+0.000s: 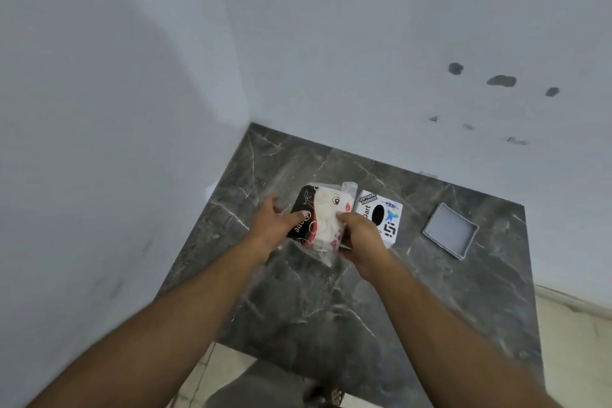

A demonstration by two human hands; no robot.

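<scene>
Our left hand (275, 220) rests spread fingers against the black end of the tissue pack (323, 212) over the marble counter (463, 291). Our right hand (361, 237) pinches its wrapper. Just right sit a stickered white box (387, 219) and a grey tray (450, 230).

Wall (99, 142) hems left; white box (381, 219) blocks right of tissue pack (326, 220); near counter (331, 308) free.
</scene>
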